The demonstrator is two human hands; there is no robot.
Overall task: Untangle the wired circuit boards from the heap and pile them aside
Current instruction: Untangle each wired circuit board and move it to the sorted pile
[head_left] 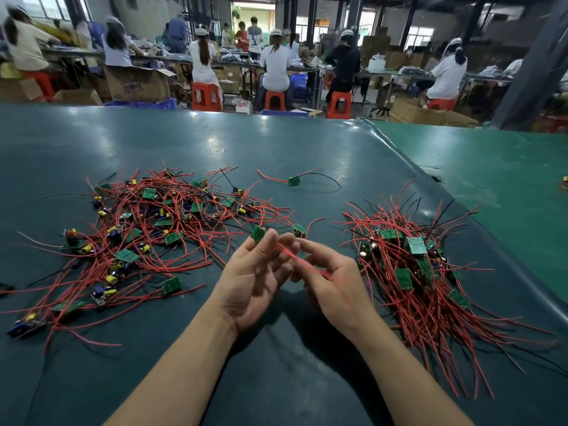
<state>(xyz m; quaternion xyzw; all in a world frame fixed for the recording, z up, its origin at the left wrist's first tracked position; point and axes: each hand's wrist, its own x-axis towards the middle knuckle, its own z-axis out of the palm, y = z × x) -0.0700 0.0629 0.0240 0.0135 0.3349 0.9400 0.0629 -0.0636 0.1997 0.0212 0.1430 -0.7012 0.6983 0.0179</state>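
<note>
Holding one board (258, 233), two hands (295, 272).

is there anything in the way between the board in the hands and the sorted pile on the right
Nothing visible blocks it. The left hand holds a green board, its red wire running through the right hand. Only bare table lies between them and the sorted pile.

Left hand (252, 281) pinches a green board (258, 233); right hand (330, 281) holds its red wire (302, 262).
</note>
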